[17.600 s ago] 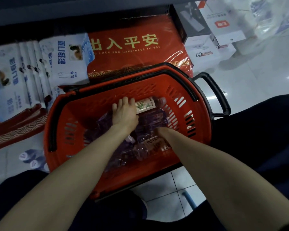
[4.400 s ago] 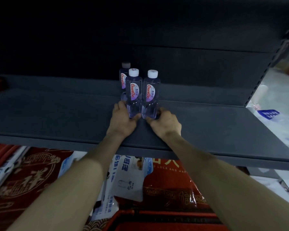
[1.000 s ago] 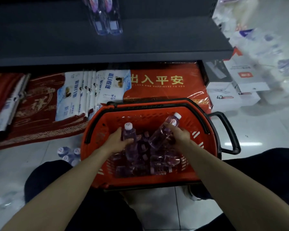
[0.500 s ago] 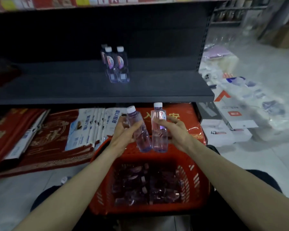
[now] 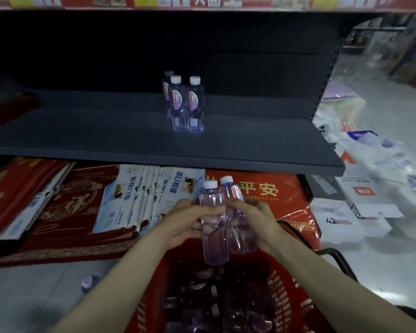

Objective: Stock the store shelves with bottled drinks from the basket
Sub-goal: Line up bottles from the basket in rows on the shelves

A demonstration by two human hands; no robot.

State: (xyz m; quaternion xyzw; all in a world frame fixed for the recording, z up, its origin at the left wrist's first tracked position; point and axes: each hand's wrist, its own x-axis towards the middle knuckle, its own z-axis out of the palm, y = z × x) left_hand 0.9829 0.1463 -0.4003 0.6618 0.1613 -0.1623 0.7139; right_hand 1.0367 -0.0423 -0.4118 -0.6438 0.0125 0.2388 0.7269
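Note:
My left hand [image 5: 183, 223] grips a clear purple bottle [image 5: 213, 236] with a white cap. My right hand [image 5: 257, 222] grips a second bottle [image 5: 238, 234] with a red label. Both bottles stand upright, side by side and touching, above the red basket [image 5: 281, 299]. Several more bottles [image 5: 214, 301] lie in the basket. On the dark shelf [image 5: 130, 138] three bottles [image 5: 185, 104] stand together near the middle, one behind the two in front.
Red mats [image 5: 65, 212] and white packets [image 5: 139, 195] lie under the shelf on the left. A red package with gold characters [image 5: 269, 195] sits behind the basket. White boxes [image 5: 351, 212] and wrapped goods fill the floor at right. A bottle cap end [image 5: 89, 282] shows on the floor.
Both bottles have come together in front of me and now touch. The view has tilted up slightly, so the shelf looks nearer.

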